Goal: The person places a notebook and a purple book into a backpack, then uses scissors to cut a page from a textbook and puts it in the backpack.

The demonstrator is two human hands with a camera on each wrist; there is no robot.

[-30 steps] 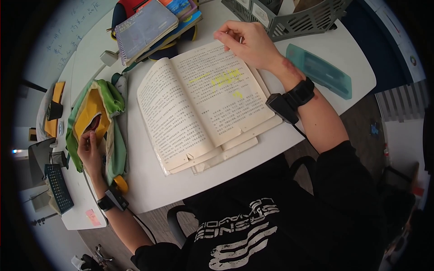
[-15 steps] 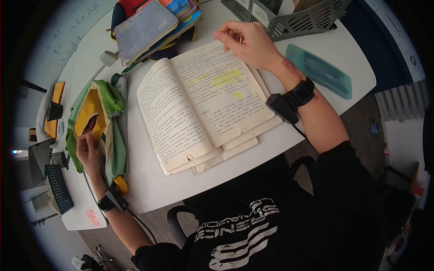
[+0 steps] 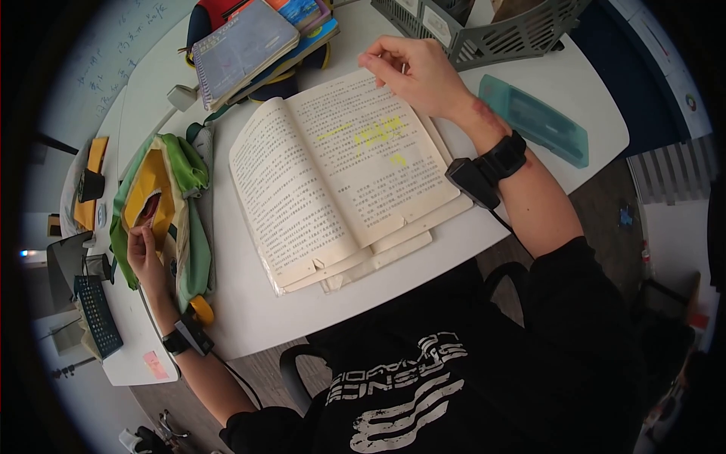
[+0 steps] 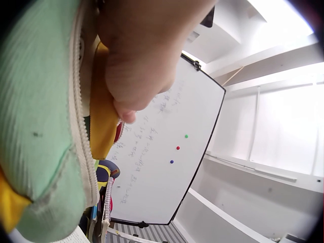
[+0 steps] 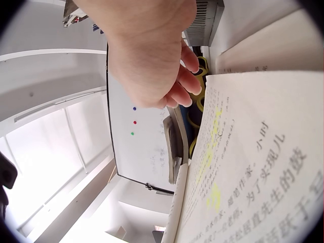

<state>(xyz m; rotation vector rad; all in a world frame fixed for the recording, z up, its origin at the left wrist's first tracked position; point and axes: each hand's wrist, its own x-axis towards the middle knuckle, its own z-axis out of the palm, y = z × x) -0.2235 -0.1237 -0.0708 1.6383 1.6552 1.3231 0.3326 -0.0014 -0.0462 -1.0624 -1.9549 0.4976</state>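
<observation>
Tabletop (image 3: 257,325): stretching, white, beneath the open book (image 3: 340,181) and reaching past it on the left and the right.
Open book: lying face up with 2 printed pages spreading; further sheets are jutting out under its near edge.
Grey basket (image 3: 508,45): standing beyond the far right corner of the open book, its slotted side facing the person.
Green bag (image 3: 197,250): lying just left of the open book, its mouth gaping and showing a yellow pocket (image 3: 157,178) inside.
Spiral notebook (image 3: 246,47): resting on a stack of other books, beyond the far left corner of the open book.
Teal case (image 3: 534,121): lying right of the open book and apart from it.
Yellow pocket: sitting inside the green bag, left of the open book; something red is showing at its opening, too small to tell.
Right hand (image 3: 416,68): hanging at the far right corner of the open book, its fingers curling loosely; whether they are touching the page I cannot tell.
Left hand (image 3: 148,257): working left of the open book, its thumb and fingers pinching the edge of the yellow pocket.
Yellow highlighting (image 3: 378,132): marking several lines on the right page of the open book.
</observation>
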